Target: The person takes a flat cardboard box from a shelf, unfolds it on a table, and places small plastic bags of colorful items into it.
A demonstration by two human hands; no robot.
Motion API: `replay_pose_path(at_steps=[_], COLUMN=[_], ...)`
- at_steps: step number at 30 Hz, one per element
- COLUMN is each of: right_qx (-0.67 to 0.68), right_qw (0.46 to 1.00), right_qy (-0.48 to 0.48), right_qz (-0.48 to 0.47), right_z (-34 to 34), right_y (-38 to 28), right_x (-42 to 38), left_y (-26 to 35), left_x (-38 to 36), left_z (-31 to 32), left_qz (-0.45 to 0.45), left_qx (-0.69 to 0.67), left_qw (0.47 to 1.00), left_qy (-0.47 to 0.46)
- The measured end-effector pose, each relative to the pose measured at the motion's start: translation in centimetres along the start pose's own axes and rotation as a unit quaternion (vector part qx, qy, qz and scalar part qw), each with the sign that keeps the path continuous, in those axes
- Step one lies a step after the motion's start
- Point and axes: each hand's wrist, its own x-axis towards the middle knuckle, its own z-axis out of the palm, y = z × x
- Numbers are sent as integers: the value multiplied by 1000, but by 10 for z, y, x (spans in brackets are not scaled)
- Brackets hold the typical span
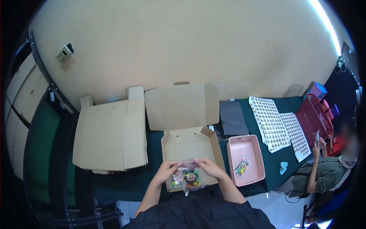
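Observation:
A clear plastic bag of small colourful pieces (192,178) hangs between my two hands. My left hand (167,171) pinches its upper left corner, thumb pointing inward. At the upper right corner, my right hand (211,168) grips the same bag in a like way. Below the hands lies an open cardboard box (187,139), its lid (179,105) folded back toward the wall. More colourful pieces in clear plastic (176,182) show at the box's near left, partly behind the held bag.
Flattened cardboard boxes (105,133) are stacked at left. To the right stands a pink basket (256,168) with another bag (242,166). Beyond are a black folder-like item (233,118), sticker sheets (270,124) and a dark red crate (310,114). A person (328,173) holds a phone-like object at far right.

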Motion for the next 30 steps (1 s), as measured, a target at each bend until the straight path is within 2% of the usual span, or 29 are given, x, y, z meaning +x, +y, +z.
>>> replay_pose_path(at_steps=[1, 2, 3, 4, 5, 7, 8, 10, 11, 13, 14, 15, 16, 17, 19, 20, 21, 23, 24, 26, 27, 29, 30], right_qx=[-50, -9, -31, -76, -16, 76, 74, 80, 21, -158, -156, -255, -346, -345, -298, -289, -289, -317, -314, -329, -328, -351, -359], right_qw=[997, 998, 997, 989, 992, 983, 984, 979, 963, 922, 924, 942, 927, 927, 933, 922, 924, 916, 916, 928, 928, 919, 920], right_qy=[28, 24, -15, -60, -63, -48, -44, 129, 237, 329, 324, 166, 1, -12, 142, 244, 236, 223, 220, 86, 86, 156, 121], right_qz=[45, 64, 69, 114, 107, 160, 158, 135, 124, 128, 132, 144, 148, 148, 144, 80, 87, 106, 114, 156, 155, 88, 103], right_z=[0, 4, 5, 1, 2, 2, -5, -21, -28, -34, -35, -39, -42, -44, -40, -43, -41, -36, -33, -28, -23, -7, -4], right_y=[5, 7, 13, 15, 44, 37, 40, 58, 66, 81, 86, 88, 88, 89, 90, 112, 114, 114, 126, 152, 161, 177, 173], right_x=[0, -7, -11, -16, -17, -25, -24, -26, -26, -21, -25, -28, -29, -28, -26, -20, -18, -16, -19, -15, -15, -17, -16], left_y=[0, -8, -21, -29, -33, -32, -33, -33, -51, -105, -111, -94, -125, -155, -154, -149, -146, -138, -134, -126, -129, -142, -143], left_x=[2, 4, 7, 10, 12, 13, 16, 13, 14, 22, 21, 16, 20, 19, 4, 3, 3, 1, 0, 0, 1, 3, 3], left_z=[3, 3, -1, -6, -10, -13, -8, 8, 8, 5, 15, 21, 24, 26, 35, 40, 44, 53, 56, 57, 56, 55, 53], left_qz=[-22, -10, -25, -42, -39, -117, -114, -114, -123, -121, -130, -176, -150, -129, -134, -122, -131, -122, -129, -163, -163, -157, -159], left_qx=[-15, -13, -79, -146, -144, -146, -145, -217, -215, -98, -115, 27, 169, 306, 317, 330, 325, 442, 440, 453, 454, 453, 452], left_qw=[999, 1000, 992, 976, 974, 974, 975, 954, 953, 983, 981, 982, 972, 941, 936, 933, 934, 884, 885, 872, 872, 868, 868], left_qy=[30, 26, 93, 159, 169, 126, 122, 174, 176, 98, 92, 65, 66, 65, 73, 70, 69, 90, 85, 89, 90, 130, 130])
